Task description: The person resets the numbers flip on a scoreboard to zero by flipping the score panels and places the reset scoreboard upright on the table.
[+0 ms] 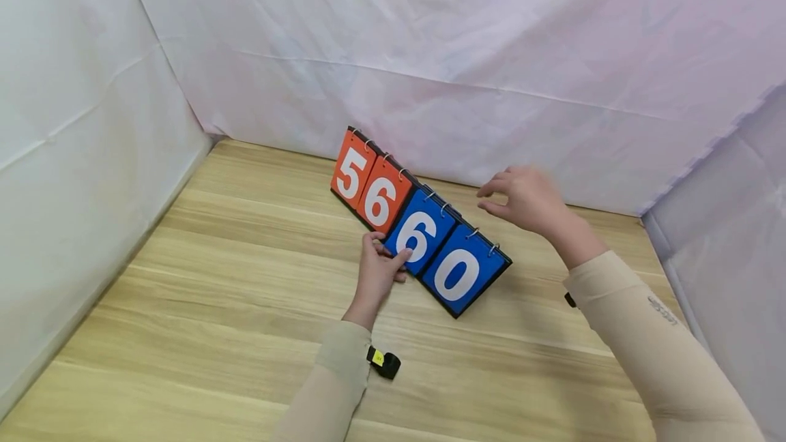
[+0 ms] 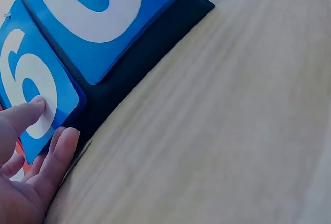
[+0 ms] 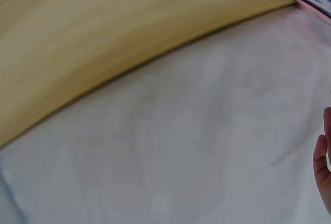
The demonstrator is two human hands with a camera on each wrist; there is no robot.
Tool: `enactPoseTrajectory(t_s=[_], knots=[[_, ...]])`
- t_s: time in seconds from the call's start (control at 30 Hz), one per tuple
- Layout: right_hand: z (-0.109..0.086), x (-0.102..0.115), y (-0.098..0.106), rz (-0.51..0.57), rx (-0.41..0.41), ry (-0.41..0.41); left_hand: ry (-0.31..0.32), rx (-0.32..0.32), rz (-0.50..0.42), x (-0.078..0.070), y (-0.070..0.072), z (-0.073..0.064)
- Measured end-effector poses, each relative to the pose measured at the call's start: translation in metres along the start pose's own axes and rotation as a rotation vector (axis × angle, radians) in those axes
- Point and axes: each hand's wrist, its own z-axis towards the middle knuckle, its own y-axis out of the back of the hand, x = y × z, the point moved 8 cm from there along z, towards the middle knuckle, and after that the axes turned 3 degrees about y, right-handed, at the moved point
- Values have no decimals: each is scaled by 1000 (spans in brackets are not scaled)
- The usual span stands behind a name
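Left hand (image 1: 376, 271) on scoreboard (image 1: 420, 221) reading "5660", thumb on blue 6.

The left hand (image 2: 26, 177) lies at the lower left corner of the frame, just beside the scoreboard (image 2: 139, 66). Its thumb (image 2: 23, 115) presses flat on the white 6 of a blue card (image 2: 39, 105), and the other fingers (image 2: 57, 154) rest against the scoreboard's dark base below that card. Next to the 6 card, further along the scoreboard, sits a second blue card bearing a white 0 (image 2: 111, 22). The scoreboard stands on a pale wooden worktop (image 2: 222, 131).
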Motion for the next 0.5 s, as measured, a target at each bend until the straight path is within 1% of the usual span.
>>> enactPoseTrajectory(t_s=[0.1,0.2,0.27,0.33,0.4,0.43,0.5], knots=[[2,-17,-25,97,88,-43,-8,-10,31,1,0,0],[7,-26,-44,201,138,-54,-18,-26,46,-1,1,0],[11,-29,-55,225,175,-48,-29,-37,51,-2,1,-1],[15,-30,-67,209,222,-33,-42,-46,53,-3,2,-1],[20,-30,-79,200,286,-39,-50,-55,60,-3,2,-2],[21,-31,-87,220,326,-61,-52,-60,65,-4,3,-2],[23,-30,-101,328,417,-104,-52,-65,72,-4,3,-3]])
